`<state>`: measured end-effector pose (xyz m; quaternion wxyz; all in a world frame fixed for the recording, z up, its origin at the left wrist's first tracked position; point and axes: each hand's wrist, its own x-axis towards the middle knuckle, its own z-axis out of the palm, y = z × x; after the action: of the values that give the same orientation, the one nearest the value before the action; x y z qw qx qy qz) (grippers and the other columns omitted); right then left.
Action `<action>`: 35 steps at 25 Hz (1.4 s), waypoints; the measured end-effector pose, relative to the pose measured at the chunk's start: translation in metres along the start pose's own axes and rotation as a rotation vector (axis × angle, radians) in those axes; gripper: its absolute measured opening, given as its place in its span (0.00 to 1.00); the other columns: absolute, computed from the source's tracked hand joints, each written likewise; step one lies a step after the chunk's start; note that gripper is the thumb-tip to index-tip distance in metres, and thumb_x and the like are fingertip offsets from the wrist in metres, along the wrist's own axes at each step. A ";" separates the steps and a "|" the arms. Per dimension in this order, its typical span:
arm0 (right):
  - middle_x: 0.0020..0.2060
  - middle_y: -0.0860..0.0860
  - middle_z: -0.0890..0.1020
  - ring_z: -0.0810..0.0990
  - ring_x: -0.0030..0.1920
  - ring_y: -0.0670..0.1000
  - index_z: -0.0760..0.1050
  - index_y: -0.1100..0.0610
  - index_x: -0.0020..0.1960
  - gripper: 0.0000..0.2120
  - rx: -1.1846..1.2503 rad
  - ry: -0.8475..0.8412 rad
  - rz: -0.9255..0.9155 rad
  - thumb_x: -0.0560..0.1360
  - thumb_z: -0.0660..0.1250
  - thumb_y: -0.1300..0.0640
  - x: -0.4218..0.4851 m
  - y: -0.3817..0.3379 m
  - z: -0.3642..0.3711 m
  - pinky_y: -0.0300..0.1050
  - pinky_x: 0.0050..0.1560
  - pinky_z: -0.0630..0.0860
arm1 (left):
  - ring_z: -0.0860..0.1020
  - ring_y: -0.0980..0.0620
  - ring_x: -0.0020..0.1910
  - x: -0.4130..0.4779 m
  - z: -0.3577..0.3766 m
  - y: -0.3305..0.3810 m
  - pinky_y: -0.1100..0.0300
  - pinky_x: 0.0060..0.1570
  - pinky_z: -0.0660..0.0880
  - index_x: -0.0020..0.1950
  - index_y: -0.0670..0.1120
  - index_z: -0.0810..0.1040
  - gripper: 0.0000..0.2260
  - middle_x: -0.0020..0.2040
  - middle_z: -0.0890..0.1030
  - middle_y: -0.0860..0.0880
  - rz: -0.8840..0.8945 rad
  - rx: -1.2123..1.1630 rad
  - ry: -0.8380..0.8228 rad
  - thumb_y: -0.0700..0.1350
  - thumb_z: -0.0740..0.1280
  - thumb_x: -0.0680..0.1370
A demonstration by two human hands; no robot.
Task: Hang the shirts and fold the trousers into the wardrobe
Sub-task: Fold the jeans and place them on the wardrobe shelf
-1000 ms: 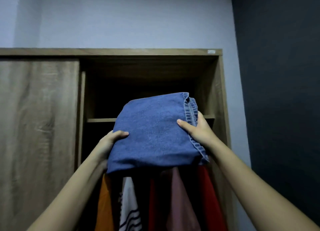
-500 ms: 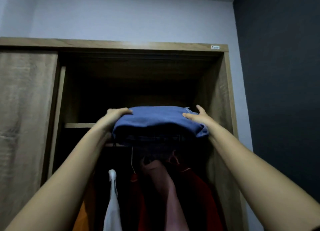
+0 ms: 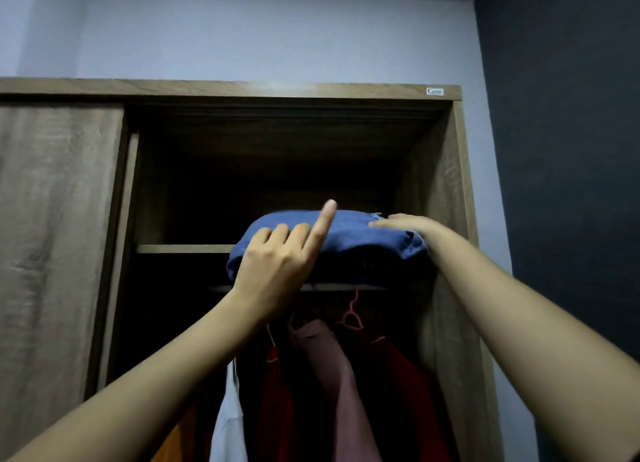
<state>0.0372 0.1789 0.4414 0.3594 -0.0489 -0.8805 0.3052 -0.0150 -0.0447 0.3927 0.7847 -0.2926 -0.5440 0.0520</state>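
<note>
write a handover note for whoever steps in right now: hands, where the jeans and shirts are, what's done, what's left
Left hand: touches the front of the folded jeans, index finger raised, thumb hidden, so its grip is unclear.
Right hand: rests flat on top of the jeans' right end.
Jeans: on the wardrobe's upper shelf; the near edge seems to overhang it.
Shirts: hanging below on the rail.
Done: jeans folded and up on the shelf.
Left: probably push them fully in and let go. Any other clothes are out of view.

Dim room, wardrobe [image 3: 446,191] interior in deep shadow, faint glare on its top edge, wide-angle bending at edges
</note>
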 end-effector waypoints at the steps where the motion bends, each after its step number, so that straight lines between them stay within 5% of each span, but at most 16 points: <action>1: 0.70 0.58 0.63 0.58 0.73 0.58 0.53 0.67 0.73 0.28 -0.119 -0.020 0.048 0.81 0.53 0.50 -0.006 -0.013 -0.008 0.42 0.70 0.53 | 0.75 0.46 0.29 0.006 -0.001 -0.003 0.56 0.28 0.72 0.68 0.40 0.69 0.24 0.34 0.77 0.46 -0.040 0.019 -0.006 0.37 0.56 0.71; 5: 0.75 0.56 0.55 0.56 0.74 0.56 0.56 0.50 0.75 0.42 -0.082 0.222 -0.166 0.69 0.51 0.26 -0.041 -0.045 -0.050 0.54 0.73 0.55 | 0.77 0.44 0.26 0.033 -0.003 -0.010 0.60 0.24 0.69 0.44 0.44 0.80 0.11 0.32 0.80 0.47 -0.141 -0.007 -0.193 0.41 0.61 0.65; 7: 0.76 0.50 0.54 0.54 0.75 0.52 0.51 0.48 0.76 0.52 -0.407 0.139 -0.450 0.60 0.62 0.24 -0.073 -0.060 -0.052 0.53 0.74 0.54 | 0.79 0.43 0.30 0.044 -0.012 -0.011 0.60 0.25 0.67 0.44 0.45 0.79 0.10 0.34 0.81 0.47 -0.199 -0.010 -0.303 0.40 0.70 0.63; 9: 0.76 0.50 0.54 0.53 0.75 0.55 0.41 0.49 0.76 0.58 -0.844 0.146 -0.530 0.59 0.69 0.30 -0.083 -0.059 -0.034 0.58 0.73 0.52 | 0.81 0.41 0.42 0.058 -0.015 -0.013 0.55 0.33 0.71 0.53 0.46 0.77 0.15 0.45 0.82 0.47 -0.282 -0.075 -0.408 0.40 0.70 0.68; 11: 0.73 0.52 0.62 0.60 0.72 0.58 0.40 0.51 0.76 0.54 -1.014 0.263 -0.465 0.65 0.72 0.39 -0.070 -0.055 -0.018 0.60 0.67 0.60 | 0.80 0.41 0.48 0.065 -0.010 -0.018 0.52 0.37 0.69 0.59 0.47 0.73 0.16 0.50 0.81 0.47 -0.346 -0.100 -0.429 0.40 0.66 0.71; 14: 0.61 0.51 0.76 0.76 0.59 0.58 0.53 0.51 0.74 0.34 -1.026 0.435 -0.561 0.73 0.65 0.51 -0.041 -0.051 -0.018 0.48 0.43 0.68 | 0.80 0.42 0.35 0.061 0.007 -0.025 0.55 0.34 0.71 0.50 0.44 0.77 0.11 0.39 0.81 0.46 -0.217 0.028 -0.272 0.38 0.67 0.69; 16: 0.58 0.51 0.77 0.78 0.55 0.58 0.59 0.52 0.71 0.25 -1.066 0.470 -0.632 0.76 0.60 0.53 -0.023 -0.049 -0.024 0.47 0.38 0.66 | 0.79 0.45 0.29 0.057 0.030 -0.031 0.54 0.37 0.74 0.48 0.46 0.78 0.08 0.35 0.80 0.48 -0.162 0.124 -0.176 0.40 0.63 0.71; 20: 0.59 0.52 0.77 0.79 0.53 0.58 0.58 0.54 0.73 0.22 -1.180 0.425 -0.724 0.79 0.52 0.58 0.017 -0.028 -0.022 0.47 0.36 0.68 | 0.77 0.47 0.26 0.053 0.079 -0.025 0.60 0.28 0.69 0.50 0.47 0.79 0.11 0.33 0.79 0.49 -0.068 0.120 -0.193 0.43 0.60 0.71; 24: 0.39 0.51 0.83 0.80 0.31 0.54 0.75 0.58 0.63 0.24 -1.315 0.397 -0.794 0.70 0.53 0.60 0.046 0.010 -0.011 0.38 0.22 0.67 | 0.78 0.47 0.27 0.048 0.128 -0.012 0.58 0.27 0.71 0.52 0.45 0.79 0.12 0.35 0.80 0.48 0.037 0.003 -0.198 0.45 0.63 0.71; 26: 0.45 0.52 0.81 0.80 0.37 0.54 0.68 0.59 0.69 0.25 -1.361 0.345 -0.767 0.72 0.60 0.60 0.058 0.032 -0.004 0.41 0.25 0.68 | 0.80 0.47 0.31 0.040 0.148 -0.006 0.58 0.30 0.74 0.58 0.45 0.78 0.20 0.41 0.83 0.47 0.123 -0.119 -0.252 0.54 0.59 0.73; 29: 0.67 0.54 0.68 0.73 0.58 0.56 0.42 0.58 0.76 0.30 -1.324 0.280 -0.658 0.79 0.53 0.62 0.063 0.054 0.002 0.47 0.46 0.73 | 0.83 0.46 0.42 0.027 0.165 -0.004 0.57 0.39 0.77 0.67 0.44 0.73 0.26 0.55 0.82 0.44 0.189 -0.245 -0.320 0.58 0.51 0.78; 32: 0.75 0.54 0.57 0.66 0.65 0.56 0.38 0.58 0.76 0.31 -1.283 0.181 -0.576 0.79 0.52 0.60 0.070 0.052 0.002 0.49 0.61 0.68 | 0.77 0.46 0.59 0.026 0.167 0.002 0.55 0.56 0.71 0.75 0.47 0.60 0.31 0.70 0.71 0.46 0.121 -0.329 -0.458 0.60 0.38 0.78; 35: 0.76 0.53 0.52 0.59 0.71 0.56 0.39 0.55 0.76 0.37 -1.134 -0.030 -0.438 0.76 0.57 0.51 0.076 0.054 0.005 0.49 0.71 0.58 | 0.65 0.51 0.71 0.030 0.173 0.004 0.56 0.65 0.61 0.77 0.53 0.50 0.34 0.76 0.59 0.50 0.094 -0.420 -0.630 0.67 0.36 0.74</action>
<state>-0.0293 0.2433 0.4541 0.3194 -0.0462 -0.9003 -0.2920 -0.1550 0.0398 0.4563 0.4989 -0.4414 -0.7432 0.0628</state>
